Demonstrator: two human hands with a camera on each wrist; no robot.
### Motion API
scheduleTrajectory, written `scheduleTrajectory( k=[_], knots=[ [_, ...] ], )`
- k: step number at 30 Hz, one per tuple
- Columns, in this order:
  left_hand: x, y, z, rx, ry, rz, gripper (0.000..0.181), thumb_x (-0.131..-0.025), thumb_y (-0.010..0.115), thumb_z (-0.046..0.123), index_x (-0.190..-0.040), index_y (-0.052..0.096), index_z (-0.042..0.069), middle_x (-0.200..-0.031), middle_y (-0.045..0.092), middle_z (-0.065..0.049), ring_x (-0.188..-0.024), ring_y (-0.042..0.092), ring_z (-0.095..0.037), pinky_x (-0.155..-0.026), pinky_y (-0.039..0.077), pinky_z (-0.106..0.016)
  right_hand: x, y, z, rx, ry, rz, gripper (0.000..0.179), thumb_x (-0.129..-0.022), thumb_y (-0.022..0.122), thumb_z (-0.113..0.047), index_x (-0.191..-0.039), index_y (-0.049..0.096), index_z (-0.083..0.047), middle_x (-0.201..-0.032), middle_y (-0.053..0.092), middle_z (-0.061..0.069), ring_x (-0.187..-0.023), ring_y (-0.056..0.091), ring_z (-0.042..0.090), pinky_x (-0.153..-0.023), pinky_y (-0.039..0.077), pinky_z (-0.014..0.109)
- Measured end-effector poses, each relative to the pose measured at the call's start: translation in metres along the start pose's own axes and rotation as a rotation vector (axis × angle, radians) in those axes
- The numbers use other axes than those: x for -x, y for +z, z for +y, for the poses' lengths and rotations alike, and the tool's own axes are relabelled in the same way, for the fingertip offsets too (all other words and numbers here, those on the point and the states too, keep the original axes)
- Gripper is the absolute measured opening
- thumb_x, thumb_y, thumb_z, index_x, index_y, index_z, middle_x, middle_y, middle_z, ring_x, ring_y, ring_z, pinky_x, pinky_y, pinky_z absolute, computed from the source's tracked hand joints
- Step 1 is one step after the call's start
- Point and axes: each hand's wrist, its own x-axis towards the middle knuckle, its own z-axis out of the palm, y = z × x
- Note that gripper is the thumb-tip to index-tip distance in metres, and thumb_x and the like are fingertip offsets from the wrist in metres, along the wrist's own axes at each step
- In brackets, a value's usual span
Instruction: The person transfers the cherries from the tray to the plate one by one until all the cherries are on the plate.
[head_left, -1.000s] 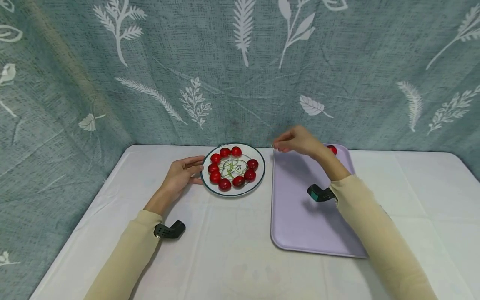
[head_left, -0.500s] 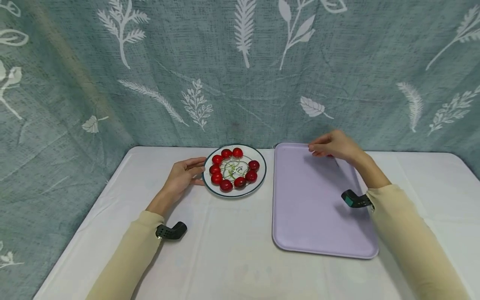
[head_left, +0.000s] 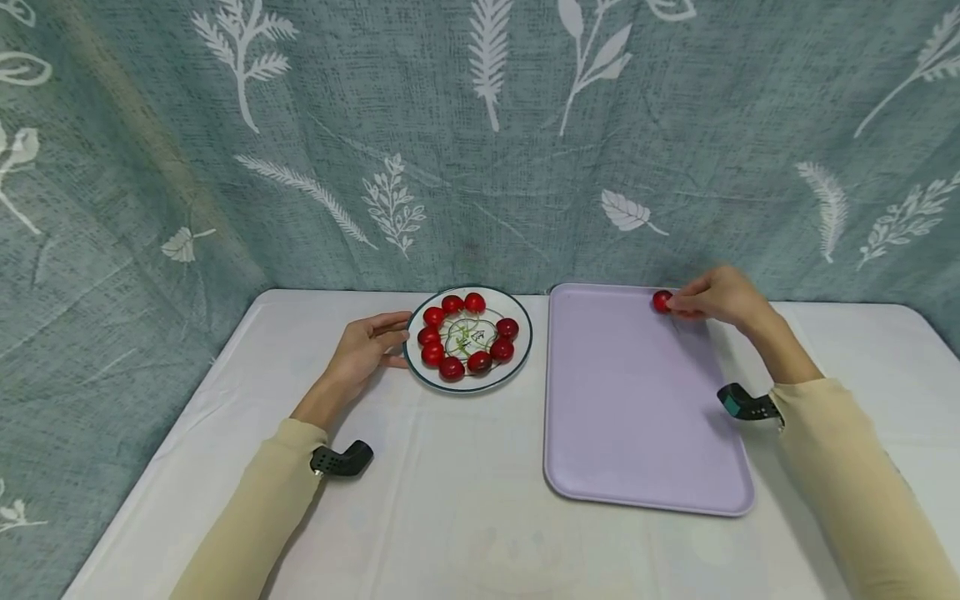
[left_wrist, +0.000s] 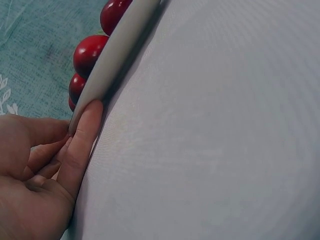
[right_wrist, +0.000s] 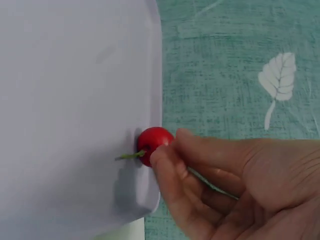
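Observation:
A white plate (head_left: pixel 467 385) with a dark rim bears a ring of red cherries (head_left: pixel 452 369), their green stems pointing inward. My left hand (head_left: pixel 358 354) holds the plate's left edge; the left wrist view has its fingers against the rim and outer side. At the far right corner of the lilac tray (head_left: pixel 637 417) sits a single cherry (right_wrist: pixel 152 140) with a short green stem. My right hand (head_left: pixel 716 296) pinches this cherry between thumb and fingertips, which cover part of it.
A white cloth (head_left: pixel 450 500) covers the table. Behind it hangs a green leaf-patterned curtain (head_left: pixel 465 208), close to the far edges of plate and tray. Black wrist cameras (head_left: pixel 342 459) stick out from both sleeves.
From the tray's far left corner, my right hand has moved right to the lone cherry and taken hold of it. The left hand and plate have stayed put.

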Motion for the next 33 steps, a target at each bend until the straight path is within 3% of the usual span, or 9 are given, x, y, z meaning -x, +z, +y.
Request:
scheduleTrajectory(
  k=[6,11,17,24,28,33],
  knots=[
    [0.000,-0.001,0.001,0.012,-0.004,-0.005,0.044,-0.100,0.051,0.003,-0.144,0.045,-0.002,-0.141,0.048,-0.021,-0.107,0.060,-0.021,-0.074,0.062,-0.028,-0.001,0.007,-0.001,0.068,0.052,0.046,0.027,-0.085,0.076,-0.014,-0.092,0.074,0.012,-0.062,0.070,0.006,-0.057,0.064,0.008,-0.054,0.052,0.020],
    [-0.001,0.000,0.001,0.013,-0.006,-0.008,0.044,-0.100,0.052,0.003,-0.144,0.045,-0.002,-0.142,0.048,-0.020,-0.109,0.060,-0.023,-0.074,0.062,-0.029,-0.002,0.014,-0.003,0.142,0.081,0.116,0.031,-0.081,0.079,-0.016,-0.091,0.073,0.014,-0.056,0.067,0.006,-0.052,0.063,0.010,-0.051,0.048,0.021],
    [0.000,-0.001,0.003,0.006,-0.009,-0.002,0.044,-0.101,0.051,0.004,-0.144,0.045,-0.001,-0.142,0.048,-0.020,-0.109,0.060,-0.023,-0.073,0.062,-0.029,-0.002,0.019,-0.004,0.159,0.090,0.182,0.031,-0.080,0.079,-0.015,-0.088,0.073,0.014,-0.054,0.065,0.005,-0.049,0.062,0.011,-0.052,0.047,0.022],
    [0.000,-0.001,0.005,-0.003,0.003,0.007,0.044,-0.100,0.051,0.003,-0.143,0.046,-0.002,-0.140,0.049,-0.021,-0.105,0.061,-0.020,-0.073,0.062,-0.028,-0.005,0.019,-0.001,0.147,0.063,0.176,0.026,-0.079,0.078,-0.017,-0.077,0.074,0.009,-0.051,0.064,0.002,-0.049,0.062,0.011,-0.053,0.046,0.022],
    [0.001,0.000,0.003,-0.009,0.006,0.008,0.043,-0.100,0.052,0.004,-0.142,0.047,-0.003,-0.139,0.049,-0.021,-0.102,0.062,-0.019,-0.072,0.062,-0.028,-0.006,0.016,0.001,0.040,0.064,0.108,0.024,-0.080,0.079,-0.020,-0.075,0.077,0.004,-0.054,0.066,0.001,-0.053,0.064,0.010,-0.057,0.048,0.020],
    [0.000,0.001,0.002,-0.006,0.000,0.005,0.043,-0.100,0.052,0.003,-0.143,0.047,-0.003,-0.139,0.049,-0.021,-0.102,0.062,-0.020,-0.073,0.062,-0.028,-0.009,0.015,-0.003,-0.223,0.106,-0.038,0.017,-0.085,0.077,-0.021,-0.085,0.078,-0.004,-0.065,0.070,-0.005,-0.061,0.066,0.006,-0.064,0.056,0.019]
  ],
)
